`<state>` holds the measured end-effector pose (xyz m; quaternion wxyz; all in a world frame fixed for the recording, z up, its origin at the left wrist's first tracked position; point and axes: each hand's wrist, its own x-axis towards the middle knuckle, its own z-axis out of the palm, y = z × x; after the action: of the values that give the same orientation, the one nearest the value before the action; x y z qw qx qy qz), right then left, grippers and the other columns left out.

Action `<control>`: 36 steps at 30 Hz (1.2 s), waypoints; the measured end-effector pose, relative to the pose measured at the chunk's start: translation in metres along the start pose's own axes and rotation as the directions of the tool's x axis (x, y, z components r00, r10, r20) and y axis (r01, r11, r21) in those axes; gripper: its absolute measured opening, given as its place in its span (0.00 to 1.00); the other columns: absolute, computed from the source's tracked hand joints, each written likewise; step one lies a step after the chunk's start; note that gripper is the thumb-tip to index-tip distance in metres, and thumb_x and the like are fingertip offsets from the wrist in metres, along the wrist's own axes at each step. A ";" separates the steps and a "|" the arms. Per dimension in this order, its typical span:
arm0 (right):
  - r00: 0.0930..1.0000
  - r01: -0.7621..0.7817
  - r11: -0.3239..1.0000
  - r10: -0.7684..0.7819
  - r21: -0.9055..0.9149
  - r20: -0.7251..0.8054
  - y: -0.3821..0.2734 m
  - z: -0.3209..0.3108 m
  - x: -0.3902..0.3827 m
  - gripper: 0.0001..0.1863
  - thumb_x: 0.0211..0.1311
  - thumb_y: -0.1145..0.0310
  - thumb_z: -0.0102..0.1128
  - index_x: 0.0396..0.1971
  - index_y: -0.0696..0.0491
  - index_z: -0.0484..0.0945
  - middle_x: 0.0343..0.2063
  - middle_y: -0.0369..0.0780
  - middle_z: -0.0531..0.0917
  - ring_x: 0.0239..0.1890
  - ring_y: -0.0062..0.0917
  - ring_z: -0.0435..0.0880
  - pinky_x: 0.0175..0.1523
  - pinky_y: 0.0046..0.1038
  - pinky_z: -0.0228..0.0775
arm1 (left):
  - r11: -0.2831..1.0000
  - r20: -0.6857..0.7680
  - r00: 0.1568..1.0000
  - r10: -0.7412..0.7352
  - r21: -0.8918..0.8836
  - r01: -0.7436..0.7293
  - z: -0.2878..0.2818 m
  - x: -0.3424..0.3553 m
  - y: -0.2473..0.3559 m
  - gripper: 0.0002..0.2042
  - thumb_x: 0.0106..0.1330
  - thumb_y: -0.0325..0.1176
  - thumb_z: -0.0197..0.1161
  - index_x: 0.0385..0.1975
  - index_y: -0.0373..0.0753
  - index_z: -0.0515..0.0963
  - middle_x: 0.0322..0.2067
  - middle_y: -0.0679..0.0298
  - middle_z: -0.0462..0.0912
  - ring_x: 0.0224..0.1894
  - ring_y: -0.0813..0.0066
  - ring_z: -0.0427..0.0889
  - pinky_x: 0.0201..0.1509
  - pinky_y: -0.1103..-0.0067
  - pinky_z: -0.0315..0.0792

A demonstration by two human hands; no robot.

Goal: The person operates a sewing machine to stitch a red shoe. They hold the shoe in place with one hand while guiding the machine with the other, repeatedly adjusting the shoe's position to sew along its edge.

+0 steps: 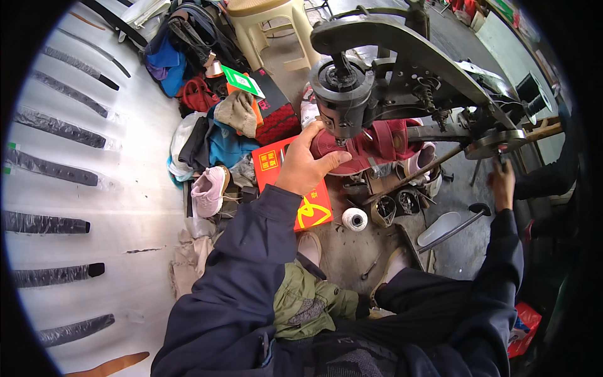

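Observation:
A dark red shoe [358, 152] with straps lies on the narrow arm of a black shoe-stitching machine [402, 36], beneath its round needle head [342, 85]. My left hand [306, 161] is closed round one end of the shoe, thumb on the near side and fingers on the far side. Over at the right, my right hand [502, 182] has its fingers closed at the handle of the machine's hand wheel [495, 144]. The grip there is partly hidden. Where the needle meets the shoe, I cannot make it out.
Below the machine stand a white thread spool [355, 219], a red box [320, 209] and small tins [383, 210]. A pink shoe [210, 191] sits at left, near piled bags and cloths. Wrapped belts [59, 127] hang on a white sheet. Farther back is a cream stool [276, 28].

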<state>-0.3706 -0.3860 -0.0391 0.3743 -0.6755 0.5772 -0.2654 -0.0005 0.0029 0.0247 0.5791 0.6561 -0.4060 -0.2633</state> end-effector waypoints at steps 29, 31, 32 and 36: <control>0.929 0.132 0.991 -0.121 -0.008 0.349 -0.004 0.043 -0.044 0.21 0.74 0.49 0.53 0.31 0.53 0.72 0.17 0.36 0.78 0.15 0.20 0.79 0.17 0.21 0.64 | 0.929 -0.217 0.908 0.359 0.180 -0.325 0.008 -0.010 0.015 0.27 0.53 0.29 0.70 0.53 0.33 0.67 0.59 0.42 0.69 0.66 0.42 0.67 0.71 0.63 0.61; 0.932 0.113 0.993 -0.099 -0.020 0.350 -0.009 0.042 -0.045 0.21 0.73 0.50 0.54 0.32 0.54 0.72 0.18 0.36 0.79 0.15 0.21 0.79 0.18 0.22 0.65 | 0.948 -0.227 0.921 0.317 0.109 -0.299 0.006 -0.013 0.012 0.24 0.56 0.29 0.67 0.52 0.32 0.68 0.60 0.40 0.69 0.67 0.42 0.67 0.71 0.65 0.61; 0.932 0.098 0.995 -0.081 -0.031 0.354 -0.011 0.042 -0.046 0.19 0.74 0.51 0.53 0.34 0.54 0.72 0.19 0.36 0.79 0.16 0.20 0.79 0.19 0.22 0.65 | 0.962 -0.231 0.934 0.273 0.060 -0.266 0.004 -0.012 0.010 0.24 0.57 0.29 0.66 0.53 0.31 0.68 0.61 0.39 0.69 0.67 0.43 0.67 0.71 0.66 0.61; 0.923 0.148 0.988 -0.125 -0.036 0.363 -0.023 0.042 -0.057 0.19 0.74 0.53 0.54 0.34 0.56 0.73 0.19 0.36 0.79 0.17 0.19 0.78 0.22 0.21 0.65 | 0.985 -0.167 0.986 0.001 -0.170 -0.029 -0.001 -0.006 0.000 0.24 0.68 0.36 0.60 0.60 0.30 0.67 0.52 0.44 0.78 0.59 0.58 0.76 0.64 0.71 0.67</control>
<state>-0.3349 -0.3208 -0.0408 0.4326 -0.7627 0.4586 -0.1445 -0.0029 0.0088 0.0243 0.6673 0.6203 -0.3369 -0.2373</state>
